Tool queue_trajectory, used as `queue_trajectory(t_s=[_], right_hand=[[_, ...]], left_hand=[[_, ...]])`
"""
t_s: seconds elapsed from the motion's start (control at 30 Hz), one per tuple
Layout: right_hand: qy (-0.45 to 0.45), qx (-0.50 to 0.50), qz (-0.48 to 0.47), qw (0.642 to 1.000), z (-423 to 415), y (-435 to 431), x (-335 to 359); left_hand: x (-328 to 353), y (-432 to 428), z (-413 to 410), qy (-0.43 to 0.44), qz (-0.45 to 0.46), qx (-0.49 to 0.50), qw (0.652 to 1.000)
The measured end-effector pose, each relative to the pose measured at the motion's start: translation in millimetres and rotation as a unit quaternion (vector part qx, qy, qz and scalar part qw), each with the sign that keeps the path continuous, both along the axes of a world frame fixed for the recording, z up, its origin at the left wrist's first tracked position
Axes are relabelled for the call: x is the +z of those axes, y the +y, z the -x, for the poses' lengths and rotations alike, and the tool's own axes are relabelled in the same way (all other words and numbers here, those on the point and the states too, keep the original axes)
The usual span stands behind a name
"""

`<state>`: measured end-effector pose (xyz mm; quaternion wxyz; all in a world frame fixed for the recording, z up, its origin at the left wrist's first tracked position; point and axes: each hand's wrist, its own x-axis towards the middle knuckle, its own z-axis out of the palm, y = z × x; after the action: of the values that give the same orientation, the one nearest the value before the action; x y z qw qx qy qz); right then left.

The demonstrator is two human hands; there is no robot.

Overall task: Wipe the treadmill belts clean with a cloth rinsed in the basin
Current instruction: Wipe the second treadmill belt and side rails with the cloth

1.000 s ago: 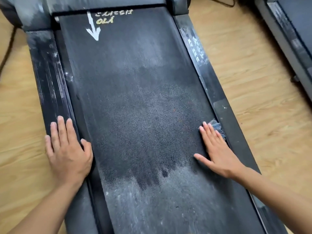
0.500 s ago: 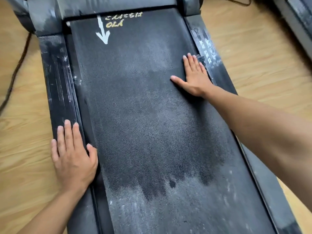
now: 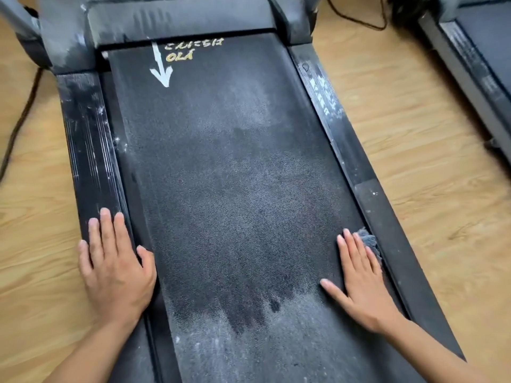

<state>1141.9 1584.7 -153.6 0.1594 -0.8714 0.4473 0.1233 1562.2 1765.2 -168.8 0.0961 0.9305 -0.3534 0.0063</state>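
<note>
Little of the blue-grey cloth [image 3: 369, 240] can be seen. A frayed tuft pokes out past the fingertips of the right hand [image 3: 359, 280], and the rest is pressed flat against the belt [image 3: 235, 175] at its right edge, just beside the right side rail [image 3: 387, 217]. The four fingers are held straight and close together, with the thumb stretched out toward the belt's middle. The left hand [image 3: 116, 266] is laid flat on the left side rail [image 3: 85, 139], fingers straight and nearly touching, thumb reaching onto the belt's edge. Nothing is held by it.

A broad, dark, damp-looking patch is spread over the middle of the belt and is judged to be the wiped part. A pale dusty film is seen on the far stretch below the white arrow [image 3: 161, 70] and on the near stretch between the wrists, and both rails are streaked with white. This belt is therefore judged to be partly done, with its two ends not yet wiped.

A second treadmill [image 3: 481, 67] is partly seen to the right across the wooden floor [image 3: 414, 134]. Whether its belt has been wiped cannot be told. No basin is in view.
</note>
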Motion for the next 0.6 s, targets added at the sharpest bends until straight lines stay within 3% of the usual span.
queue_trajectory(t_s=[0.1, 0.37, 0.6], right_hand=[[-0.011, -0.053, 0.013, 0.998, -43, -28, -7], [-0.04, -0.052, 0.02, 0.998, -176, -164, -5], [-0.087, 0.006, -0.033, 0.996, -154, -193, 24]], left_hand=[[-1, 0, 1, 0.003, -0.003, 0.0, 1.0], [-1, 0, 2, 0.006, -0.004, 0.009, 1.0], [-1, 1, 2, 0.016, 0.018, 0.012, 1.0]])
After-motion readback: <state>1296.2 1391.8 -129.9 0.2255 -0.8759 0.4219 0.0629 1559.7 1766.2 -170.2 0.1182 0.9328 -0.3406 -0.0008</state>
